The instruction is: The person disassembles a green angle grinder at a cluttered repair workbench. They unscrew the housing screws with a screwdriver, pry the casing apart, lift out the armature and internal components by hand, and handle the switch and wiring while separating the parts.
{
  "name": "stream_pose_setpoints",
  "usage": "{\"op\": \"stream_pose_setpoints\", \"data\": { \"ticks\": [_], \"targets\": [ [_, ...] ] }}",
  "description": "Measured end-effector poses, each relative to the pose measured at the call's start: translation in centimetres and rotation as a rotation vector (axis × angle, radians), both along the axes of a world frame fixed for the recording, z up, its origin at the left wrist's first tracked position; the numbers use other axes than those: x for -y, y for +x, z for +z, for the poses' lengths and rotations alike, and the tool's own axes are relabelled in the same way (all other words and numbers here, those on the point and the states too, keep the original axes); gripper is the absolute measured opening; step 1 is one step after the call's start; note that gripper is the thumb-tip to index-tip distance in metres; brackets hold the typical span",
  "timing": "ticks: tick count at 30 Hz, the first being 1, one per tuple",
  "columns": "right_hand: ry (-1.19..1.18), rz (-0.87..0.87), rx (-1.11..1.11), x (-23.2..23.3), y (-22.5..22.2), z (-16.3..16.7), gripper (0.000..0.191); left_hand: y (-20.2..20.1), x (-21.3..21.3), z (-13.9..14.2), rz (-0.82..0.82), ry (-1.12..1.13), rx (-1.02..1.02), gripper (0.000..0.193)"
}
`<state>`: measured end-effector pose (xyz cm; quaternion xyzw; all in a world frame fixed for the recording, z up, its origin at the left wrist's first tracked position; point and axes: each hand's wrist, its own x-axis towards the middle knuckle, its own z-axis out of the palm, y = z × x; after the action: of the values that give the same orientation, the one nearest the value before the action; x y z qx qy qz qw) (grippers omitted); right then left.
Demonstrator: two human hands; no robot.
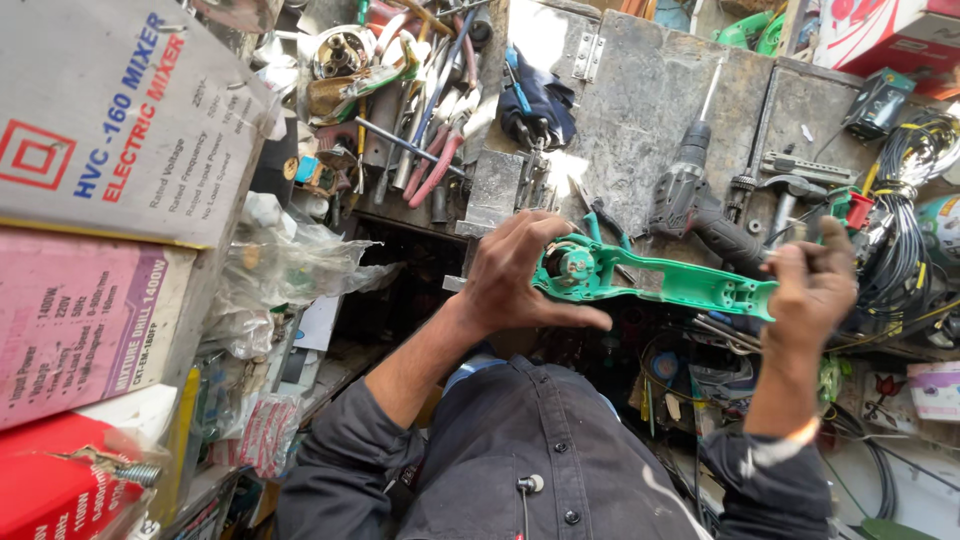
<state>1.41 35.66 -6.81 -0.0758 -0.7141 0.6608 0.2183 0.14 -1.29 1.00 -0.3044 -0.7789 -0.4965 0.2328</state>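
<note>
L hand has fingers grasping the motor end of a green tool housing, thumb under it; R hand has fingers clenched on the housing's other, narrow end, so the shell is held level in the air btwn both hands, above the near edge of the tabletop. On the tabletop just behind it lies a grey drill w/ bit pointing to the far edge, pliers w/ pink handles toward the far-left corner, black cable coil at the right edge; stacked cardboard boxes stand far left.
</note>
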Motion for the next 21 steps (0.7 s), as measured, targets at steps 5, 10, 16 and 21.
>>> {"op": "stream_pose_setpoints", "data": {
  "ticks": [5, 10, 16, 21],
  "targets": [
    [-0.111, 0.06, -0.12, 0.5, 4.1, 6.1, 0.025, 1.2, 1.1, 3.0, 0.069, -0.011, -0.044, 0.08],
    [0.011, 0.142, -0.269, 9.0, 7.4, 11.0, 0.027, 4.2, 0.1, 6.1, 0.095, -0.007, -0.027, 0.038],
    [-0.003, 0.408, -0.265, 16.1, 9.3, 11.7, 0.043, 7.5, -0.3, 8.4, -0.082, 0.025, 0.221, 0.028],
    [-0.047, 0.469, -0.19, 17.3, 9.0, 11.6, 0.045, 7.4, 0.0, 8.2, -0.097, 0.086, 0.377, 0.011]
  ]
}}
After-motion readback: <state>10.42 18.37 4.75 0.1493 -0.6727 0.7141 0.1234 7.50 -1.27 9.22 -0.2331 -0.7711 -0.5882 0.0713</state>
